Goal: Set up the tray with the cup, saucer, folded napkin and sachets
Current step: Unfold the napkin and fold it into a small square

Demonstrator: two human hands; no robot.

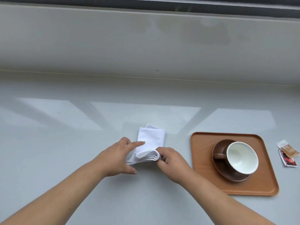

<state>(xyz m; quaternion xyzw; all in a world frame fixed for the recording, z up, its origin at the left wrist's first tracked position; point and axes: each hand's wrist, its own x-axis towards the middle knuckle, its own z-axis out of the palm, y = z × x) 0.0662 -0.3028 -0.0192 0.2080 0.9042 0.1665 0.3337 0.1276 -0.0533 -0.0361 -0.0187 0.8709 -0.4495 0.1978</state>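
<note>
A white cloth napkin [151, 138] lies partly folded on the pale counter, its near end lifted into a loop. My right hand [170, 161] pinches that lifted end between thumb and fingers. My left hand [119, 155] rests beside it with fingers spread, the index finger pressing on the napkin. To the right, an orange-brown tray [203, 161] carries a brown saucer [218, 164] with a brown cup [241, 157], white inside, its handle pointing left. Two sachets [288, 153], one tan and one red, lie on the counter right of the tray.
The glossy grey counter [65, 127] runs back to a low pale wall or sill [146, 46] with a dark window frame above. The sachets lie close to the frame's right edge.
</note>
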